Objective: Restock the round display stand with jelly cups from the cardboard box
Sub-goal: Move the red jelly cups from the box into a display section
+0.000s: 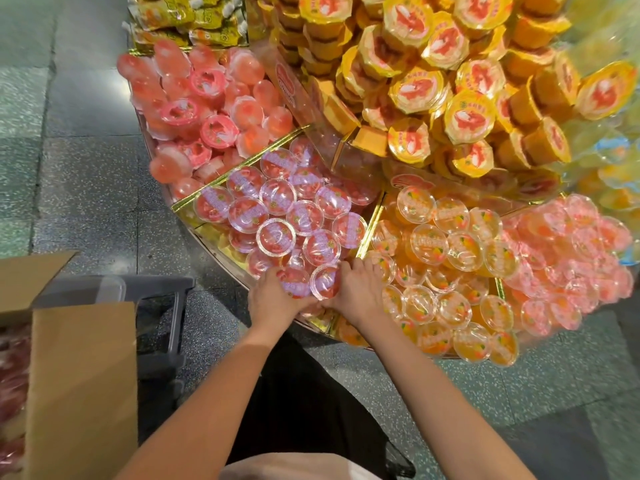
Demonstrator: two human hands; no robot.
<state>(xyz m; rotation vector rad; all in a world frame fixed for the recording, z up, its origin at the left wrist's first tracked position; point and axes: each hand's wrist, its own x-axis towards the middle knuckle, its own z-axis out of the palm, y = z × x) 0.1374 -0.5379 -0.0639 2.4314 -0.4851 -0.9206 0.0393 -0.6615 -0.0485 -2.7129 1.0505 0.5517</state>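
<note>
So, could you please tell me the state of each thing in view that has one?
cardboard box: open, flaps up, red packs inside.
red jelly cup compartment: nearly full, cups sealed.
orange jelly cup compartment: full.
left hand: holds red jelly cups at the compartment's near edge.
right hand: rests against a tilted cup.

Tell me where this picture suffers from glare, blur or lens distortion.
Head view: glare glints off the clear lids of the red jelly cups and washes out the upper right of the display stand; the cardboard box at the left edge is soft and blurred; the wide-angle lens bends the floor tile lines; left hand and right hand look fairly sharp.
</note>
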